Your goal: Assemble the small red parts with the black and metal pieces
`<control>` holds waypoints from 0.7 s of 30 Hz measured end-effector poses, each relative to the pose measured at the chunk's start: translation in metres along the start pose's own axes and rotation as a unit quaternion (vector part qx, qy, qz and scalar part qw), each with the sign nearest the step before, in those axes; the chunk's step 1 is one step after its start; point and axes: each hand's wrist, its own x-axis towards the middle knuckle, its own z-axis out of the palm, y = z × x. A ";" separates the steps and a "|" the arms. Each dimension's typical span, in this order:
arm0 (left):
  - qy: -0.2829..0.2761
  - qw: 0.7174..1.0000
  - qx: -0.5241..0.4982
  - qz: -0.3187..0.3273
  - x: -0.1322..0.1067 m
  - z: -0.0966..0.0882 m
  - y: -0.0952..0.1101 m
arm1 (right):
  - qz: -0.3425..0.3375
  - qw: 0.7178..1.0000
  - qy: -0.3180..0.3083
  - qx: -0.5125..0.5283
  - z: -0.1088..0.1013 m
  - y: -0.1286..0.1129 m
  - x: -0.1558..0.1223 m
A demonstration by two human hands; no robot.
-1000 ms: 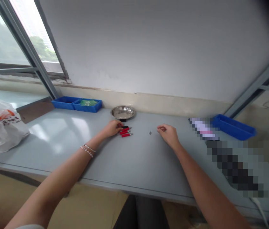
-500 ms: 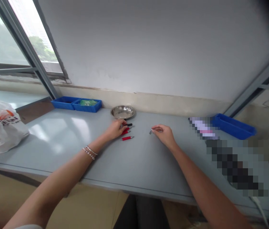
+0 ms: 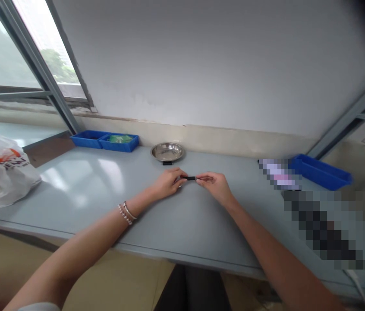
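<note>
A short black pen (image 3: 190, 178) with a silver right end lies level between my two hands, just above the table. The fingers of my left hand (image 3: 168, 182) are closed on its left end. My right hand (image 3: 215, 185) pinches at its right end, closed on a small silver pen part (image 3: 196, 178) that mostly hides behind the fingertips. Behind my left hand, another black pen piece (image 3: 167, 163) rests against the front of a round steel bowl (image 3: 167, 152). No red pens show now; my left hand covers the spot where they lay.
Two blue trays (image 3: 119, 144) stand at the back left, one with a green packet. A white plastic bag (image 3: 4, 172) sits at the far left. At right are a blurred phone (image 3: 279, 175), another blue tray (image 3: 321, 172) and a blurred dark object (image 3: 323, 229).
My left hand has moved slightly right and toward me with the black pen. My right hand has shifted left, bringing its small silver part against the pen's end.
</note>
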 end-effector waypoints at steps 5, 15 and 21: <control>-0.008 1.000 0.008 0.017 -0.001 0.002 -0.002 | -0.012 1.000 0.004 -0.006 0.001 0.000 -0.001; 0.060 0.994 0.084 -0.032 0.002 -0.011 -0.021 | -0.038 0.987 0.069 -0.142 -0.004 -0.008 -0.001; 0.056 0.972 0.146 -0.174 0.000 -0.026 -0.060 | 0.021 0.924 0.139 -0.357 -0.037 -0.009 0.008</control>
